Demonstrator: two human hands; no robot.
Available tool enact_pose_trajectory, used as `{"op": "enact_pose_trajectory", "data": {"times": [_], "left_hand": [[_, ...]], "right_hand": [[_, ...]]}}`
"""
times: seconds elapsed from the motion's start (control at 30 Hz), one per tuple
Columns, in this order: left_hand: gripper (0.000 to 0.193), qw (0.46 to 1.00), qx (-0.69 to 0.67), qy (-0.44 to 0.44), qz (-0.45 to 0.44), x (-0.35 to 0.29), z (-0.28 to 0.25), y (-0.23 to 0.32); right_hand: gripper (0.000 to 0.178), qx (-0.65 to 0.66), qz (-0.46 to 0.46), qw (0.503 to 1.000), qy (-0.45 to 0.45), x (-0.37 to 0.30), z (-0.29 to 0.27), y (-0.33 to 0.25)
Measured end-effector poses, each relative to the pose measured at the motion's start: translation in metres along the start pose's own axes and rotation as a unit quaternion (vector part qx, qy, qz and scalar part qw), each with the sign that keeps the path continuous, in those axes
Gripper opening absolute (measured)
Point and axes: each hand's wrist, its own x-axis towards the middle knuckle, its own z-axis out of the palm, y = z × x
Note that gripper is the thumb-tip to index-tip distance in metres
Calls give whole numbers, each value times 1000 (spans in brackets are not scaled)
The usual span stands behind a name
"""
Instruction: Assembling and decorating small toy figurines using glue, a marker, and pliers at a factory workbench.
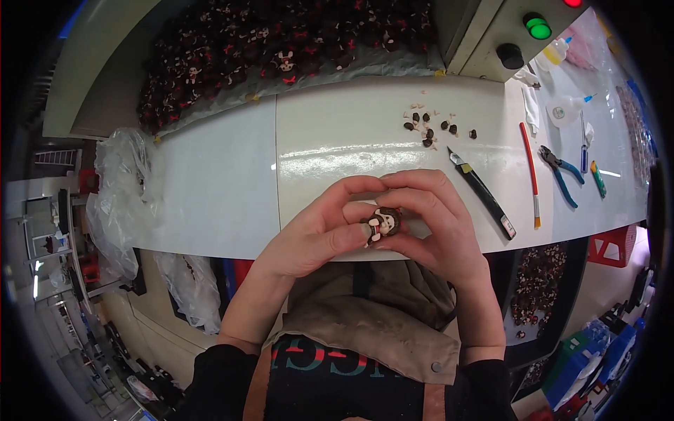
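Observation:
A small brown and cream toy figurine (pixel 382 223) is held up between my two hands, just over the table's near edge. My left hand (pixel 330 228) pinches it from the left, thumb on its front. From the right, the fingers and thumb of my right hand (pixel 432 221) close around its head. Ahead of the hands lie several small dark brown pieces (pixel 428 133) mixed with tiny pale pink bits (pixel 415 107). Right of my right hand, a black utility knife (pixel 481 193) lies slantwise, blade end away from me.
Many dark figurines (pixel 281 42) crowd a lined tray at the back. On the right lie a red-handled brush (pixel 530 175), blue-handled cutters (pixel 565 175) and a white squeeze bottle (pixel 565 111). A green-lit button (pixel 537 27) sits on the machine. Clear plastic bags (pixel 116 203) hang left. A bin of small parts (pixel 537 288) stands lower right.

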Motion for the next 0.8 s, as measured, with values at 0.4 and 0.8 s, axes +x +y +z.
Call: {"op": "enact_pose_trajectory", "data": {"times": [0.4, 0.8], "left_hand": [[88, 1000, -12, -5, -10, -1, 3, 0], [66, 999, 11, -35, 6, 3, -3, -3]], "right_hand": [[42, -91, -86, 992, -5, -2, -3, 1], [38, -79, -83, 993, -8, 0, -4, 1]]}}
